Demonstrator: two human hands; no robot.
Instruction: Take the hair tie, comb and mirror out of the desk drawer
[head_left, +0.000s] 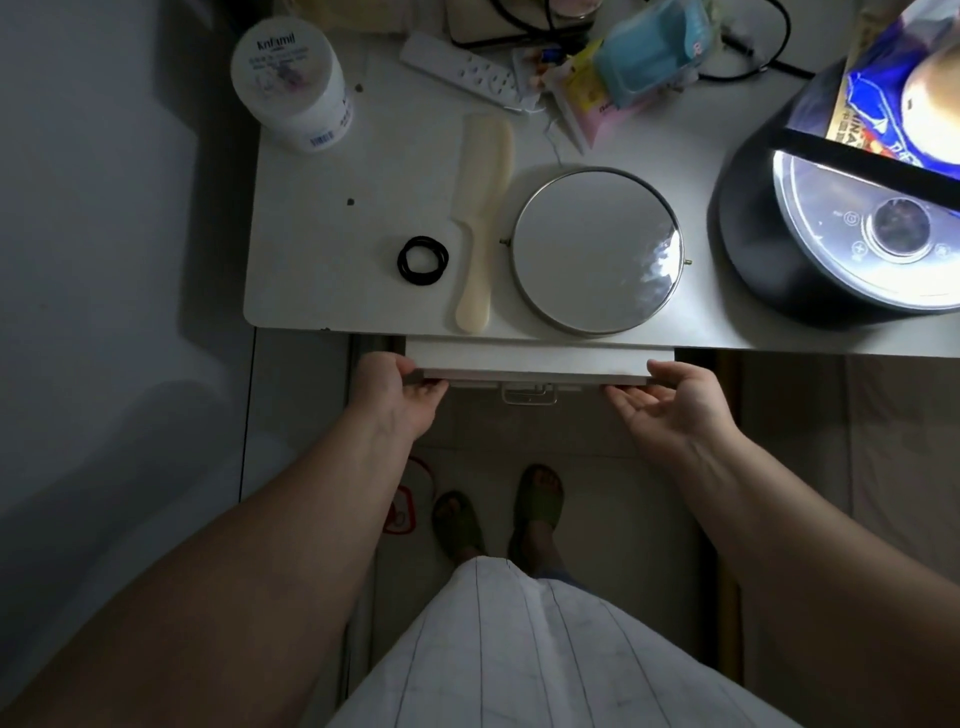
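White tub (291, 78) at the far left of the surface (322, 260). Hair tie (423, 260), a black looped bundle, lies flat near the front edge. Comb (480, 218) just right of it, cream, handle toward the person, teeth end pointing away. Mirror (597, 249) right of the comb, round, metal rim, lying flat face up, close to the comb; can't tell if they touch. Black round appliance (810, 234) with a lit top at the far right. Remote (460, 70), packets and cables in the clutter at the back.

All three task items are on the surface, none in the drawer (530, 361).

Drawer sticks out only slightly under the front edge, metal handle (529, 396) at centre. Left hand (397, 402) is on the drawer front's left corner, fingers (431, 388) curled under the bottom edge, thumb at the top. Right hand (670, 402) is at the right corner, palm up, fingers loosely spread under the edge, thumb on top. Neither holds anything else.
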